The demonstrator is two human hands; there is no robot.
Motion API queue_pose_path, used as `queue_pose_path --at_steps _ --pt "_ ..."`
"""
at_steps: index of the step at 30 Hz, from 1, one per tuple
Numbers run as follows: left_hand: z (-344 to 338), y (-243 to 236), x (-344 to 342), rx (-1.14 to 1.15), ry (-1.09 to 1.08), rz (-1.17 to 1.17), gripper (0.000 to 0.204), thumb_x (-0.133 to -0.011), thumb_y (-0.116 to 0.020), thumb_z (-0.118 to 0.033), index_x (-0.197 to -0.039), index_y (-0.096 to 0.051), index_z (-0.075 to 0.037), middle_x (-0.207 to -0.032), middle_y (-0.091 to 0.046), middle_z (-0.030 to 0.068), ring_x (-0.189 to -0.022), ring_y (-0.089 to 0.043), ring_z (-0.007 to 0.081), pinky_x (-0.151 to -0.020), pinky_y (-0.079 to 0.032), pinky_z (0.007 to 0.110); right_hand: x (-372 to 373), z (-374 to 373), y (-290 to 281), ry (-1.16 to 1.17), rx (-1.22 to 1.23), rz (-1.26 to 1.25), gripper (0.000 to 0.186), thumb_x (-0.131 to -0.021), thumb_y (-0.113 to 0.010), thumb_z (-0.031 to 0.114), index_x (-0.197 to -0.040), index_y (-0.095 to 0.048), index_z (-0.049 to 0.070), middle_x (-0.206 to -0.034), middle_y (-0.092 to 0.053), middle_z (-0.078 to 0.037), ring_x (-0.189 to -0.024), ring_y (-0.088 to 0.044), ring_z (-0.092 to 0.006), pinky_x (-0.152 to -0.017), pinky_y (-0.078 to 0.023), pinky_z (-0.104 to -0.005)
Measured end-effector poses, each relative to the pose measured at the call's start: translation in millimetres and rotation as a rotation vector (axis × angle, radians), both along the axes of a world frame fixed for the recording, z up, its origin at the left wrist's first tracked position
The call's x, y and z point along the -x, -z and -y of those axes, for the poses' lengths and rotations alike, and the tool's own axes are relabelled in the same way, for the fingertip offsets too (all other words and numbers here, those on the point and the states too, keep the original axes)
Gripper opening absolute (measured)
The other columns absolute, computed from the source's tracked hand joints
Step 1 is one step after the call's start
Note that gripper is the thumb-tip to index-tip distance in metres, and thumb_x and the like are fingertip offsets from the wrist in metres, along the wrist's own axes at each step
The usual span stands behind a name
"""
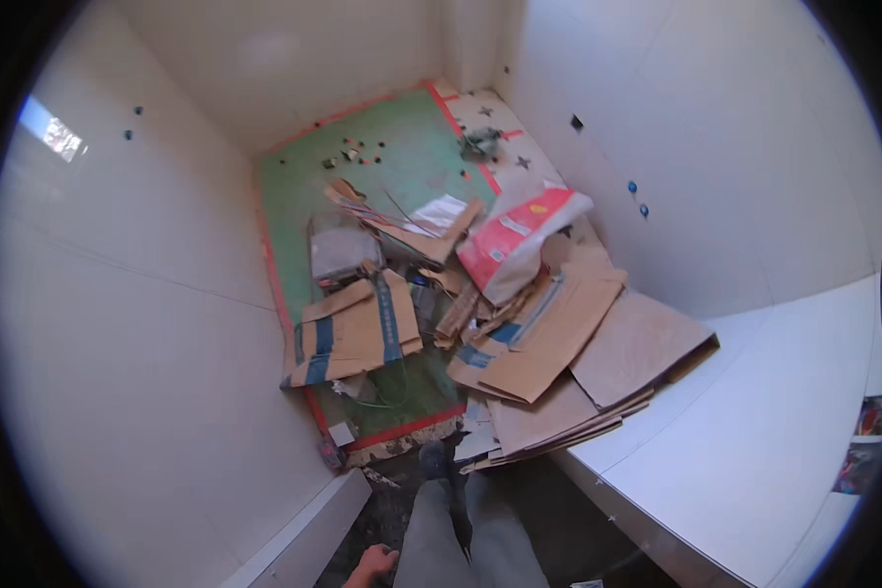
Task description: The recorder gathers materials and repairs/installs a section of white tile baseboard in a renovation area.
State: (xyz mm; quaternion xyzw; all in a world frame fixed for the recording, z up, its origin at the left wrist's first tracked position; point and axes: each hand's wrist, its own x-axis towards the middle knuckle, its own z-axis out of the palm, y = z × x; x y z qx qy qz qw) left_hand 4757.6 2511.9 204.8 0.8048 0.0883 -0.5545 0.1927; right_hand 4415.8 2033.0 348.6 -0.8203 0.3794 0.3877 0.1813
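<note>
In the head view, the left hand (370,565) is coming in at the lower edge, beside the grey trousers (505,539). Its fingers seem to be curling loosely, but it is too small and cut off for me to tell how far they are opening or whether they are gripping anything. The right hand is lying outside this view, so I cannot tell its state.

A dark shoe (433,458) is standing just short of the cardboard. To the left, a flattened carton (358,333) with dark blue tape is lying on the green floor covering (289,186), which red tape (269,263) is edging. To the right, a stack of cardboard sheets (642,348) is leaning over the white ledge (745,402). A red-and-white sack (519,240) is resting against the far side of that stack. Beyond the flattened carton, a grey bundle (343,253) is sitting on the covering, and a crumpled greenish bag (480,144) is lying near the right wall (715,157).
</note>
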Motion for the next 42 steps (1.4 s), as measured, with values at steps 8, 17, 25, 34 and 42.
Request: queue_pose_path --at_steps 8,17,25,34,42 --pt "-6 -61 -39 0.119 -0.545 0.114 0.026 -0.086 -0.064 -0.023 -0.091 -0.068 0.003 -0.077 -0.069 0.0096 -0.069 -0.066 0.0169 -0.067 -0.053 0.033 -69 11 -13 0.159 0.056 -0.020 0.020 -0.081 -0.066 0.027 -0.089 -0.071 0.010 -0.095 -0.069 -0.018 -0.093 -0.065 -0.0396 -0.080 -0.053 -0.0501" --pt "28 -121 -98 0.097 -0.290 0.239 0.036 -0.085 -0.063 -0.028 -0.097 -0.068 0.005 -0.092 -0.069 0.0243 -0.086 -0.069 0.0347 -0.079 -0.052 0.041 -90 -4 -21 0.307 0.067 0.272 0.021 -0.075 -0.069 0.025 -0.086 -0.073 0.008 -0.092 -0.070 -0.018 -0.090 -0.068 -0.0368 -0.083 -0.054 -0.0441" --pt "60 -141 -135 0.189 -0.012 0.472 0.037 -0.082 -0.062 -0.032 -0.099 -0.071 0.000 -0.098 -0.070 0.0226 -0.097 -0.067 0.0370 -0.088 -0.052 0.043 -49 -16 -10 0.389 0.165 0.402 0.016 -0.076 -0.068 0.019 -0.081 -0.072 0.004 -0.083 -0.069 -0.021 -0.085 -0.069 -0.0365 -0.078 -0.054 -0.0424" --pt "64 -119 -166 0.230 0.057 0.322 0.042 -0.089 -0.055 -0.040 -0.090 -0.072 -0.002 -0.089 -0.069 0.0244 -0.090 -0.067 0.0388 -0.083 -0.052 0.044 2 -83 1 0.838 0.043 0.453 0.014 -0.086 -0.064 0.007 -0.075 -0.066 -0.001 -0.057 -0.061 -0.009 -0.044 -0.061 -0.0208 -0.039 -0.046 -0.0348" --pt "56 -103 -170 0.015 0.269 0.408 0.047 -0.093 -0.054 -0.040 -0.100 -0.069 0.004 -0.107 -0.065 0.0296 -0.106 -0.062 0.0425 -0.092 -0.048 0.047 -14 -116 -41 0.791 0.045 0.441 0.021 -0.082 -0.062 0.013 -0.067 -0.065 -0.002 -0.055 -0.063 -0.015 -0.048 -0.066 -0.0256 -0.051 -0.054 -0.0375"
